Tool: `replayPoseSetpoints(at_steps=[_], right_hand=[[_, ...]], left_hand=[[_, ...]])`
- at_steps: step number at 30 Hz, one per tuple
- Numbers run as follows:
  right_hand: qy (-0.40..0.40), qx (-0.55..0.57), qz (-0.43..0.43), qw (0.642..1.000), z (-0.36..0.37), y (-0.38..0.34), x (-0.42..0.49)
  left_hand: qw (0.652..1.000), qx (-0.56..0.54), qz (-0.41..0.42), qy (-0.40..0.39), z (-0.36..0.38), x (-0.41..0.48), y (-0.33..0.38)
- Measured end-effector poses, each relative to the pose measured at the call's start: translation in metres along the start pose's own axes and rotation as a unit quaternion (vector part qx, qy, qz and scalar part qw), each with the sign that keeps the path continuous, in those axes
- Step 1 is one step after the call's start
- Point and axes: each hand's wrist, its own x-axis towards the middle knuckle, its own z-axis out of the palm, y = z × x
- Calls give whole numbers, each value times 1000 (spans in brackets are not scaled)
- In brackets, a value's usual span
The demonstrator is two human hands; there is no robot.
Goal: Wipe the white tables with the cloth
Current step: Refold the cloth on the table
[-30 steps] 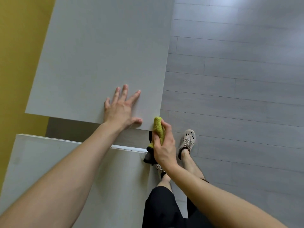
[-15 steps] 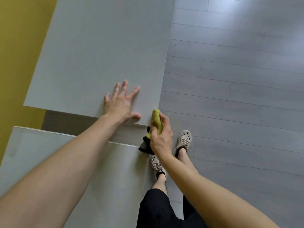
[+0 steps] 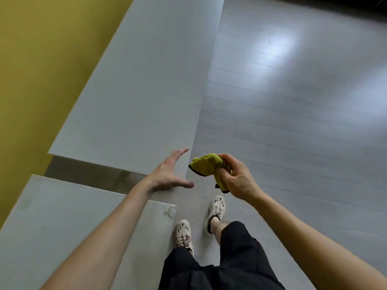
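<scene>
Grey plank floor (image 3: 293, 122) fills the rt side, yellow wall (image 3: 41, 59) on the left. 2 white tables: far table (image 3: 146, 91) and near table (image 3: 62, 216), dark gap btwn them. 2 hands: left hand (image 3: 167, 174) has straight, spread fingers holding nothing, over far table's near rt corner; contact unclear. Right hand (image 3: 236, 178) curls fingers round 1 bunched yellow-green cloth (image 3: 206, 166), held off the tables just beside that corner, above floor. 2 pale shoes (image 3: 183, 234) below.
</scene>
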Motion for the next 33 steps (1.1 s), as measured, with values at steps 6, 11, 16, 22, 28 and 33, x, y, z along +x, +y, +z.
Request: replayPoseSetpoints(at_steps=[6,11,16,22,28,33], right_hand=[[-82,101,-37,991,-28,-68,48],[-134,-110,-121,977,-15,-91,126],[-260,-147,-227,927,9,-139,194],[-404,-208,-393,799,66,-224,243],[-513,-209,-394,734,147,-269,239],[-526,-178,-350,755,210,-256,232]], left_hand=[[978,-173,2,117,-31,0,45],[969,-115,-40,214,-64,4,44],[921,-179,-56,340,-76,-12,49],[854,-209,-167,446,-72,-36,40],[705,-284,-213,614,-50,-47,28],[597,-332,-237,691,-58,-60,-5]])
